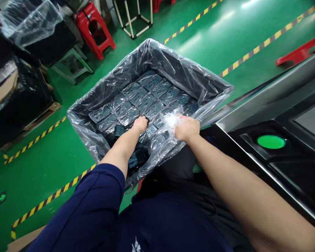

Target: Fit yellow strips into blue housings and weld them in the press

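Note:
A large black bin lined with a clear plastic liner (105,84) sits in front of me, its film folded over the rim. Inside, dark block-shaped pieces (136,99) lie in close rows under or within shiny clear film. Several looser dark pieces (138,157) lie at the near left corner. My left hand (141,123) reaches down onto the rows with its fingers curled; what they grip is hidden. My right hand (187,128) is closed around a bunched clear plastic bag (172,120) above the bin's right side.
At the right stands a metal-edged machine or bench (241,147) with a green round spot (271,141). A red stool (94,29) and another film-lined bin (39,28) are at the upper left. Striped tape (52,197) marks the green floor.

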A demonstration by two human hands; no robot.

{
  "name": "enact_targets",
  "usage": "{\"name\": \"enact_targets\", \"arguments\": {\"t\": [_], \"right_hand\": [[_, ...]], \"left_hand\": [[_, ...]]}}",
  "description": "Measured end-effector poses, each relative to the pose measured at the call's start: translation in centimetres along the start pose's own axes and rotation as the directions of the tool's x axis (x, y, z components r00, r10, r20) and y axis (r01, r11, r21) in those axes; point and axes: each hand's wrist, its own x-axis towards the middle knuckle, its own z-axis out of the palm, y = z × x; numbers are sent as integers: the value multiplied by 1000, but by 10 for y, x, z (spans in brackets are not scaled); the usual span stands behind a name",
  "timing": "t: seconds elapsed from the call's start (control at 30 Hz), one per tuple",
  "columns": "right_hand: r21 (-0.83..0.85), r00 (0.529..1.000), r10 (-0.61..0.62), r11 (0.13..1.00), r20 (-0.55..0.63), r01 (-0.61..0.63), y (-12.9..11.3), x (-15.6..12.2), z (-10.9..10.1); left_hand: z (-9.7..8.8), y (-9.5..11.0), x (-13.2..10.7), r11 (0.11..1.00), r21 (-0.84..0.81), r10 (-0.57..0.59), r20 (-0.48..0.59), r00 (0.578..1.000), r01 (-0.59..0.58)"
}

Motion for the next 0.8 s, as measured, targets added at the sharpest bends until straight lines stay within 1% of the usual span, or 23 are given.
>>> {"name": "enact_targets", "arguments": {"t": [0.17,0.3,0.37,0.47,0.63,0.8], "right_hand": [[20,1000,-11,1000,3,11,0,0,-1],[15,1000,-18,1000,8,18,1,0,0],[10,1000,-17,1000,13,17,1,1,0],[-3,1000,0,1000,13,0,1,1,1],[1,999,-22,1000,24,22,0,0,-2],[-3,1000,-13,1000,20,13,0,0,-2]], "left_hand": [[2,-10,-4,999,8,52,6,999,-52],[-1,-23,-10,994,22,104,29,994,-105],[-2,-26,-12,990,36,133,35,990,-134],[-3,-22,-13,986,56,154,24,988,-155],[-2,-8,-8,983,77,170,1,985,-169],[0,-7,-5,984,73,161,1,987,-161]]}}
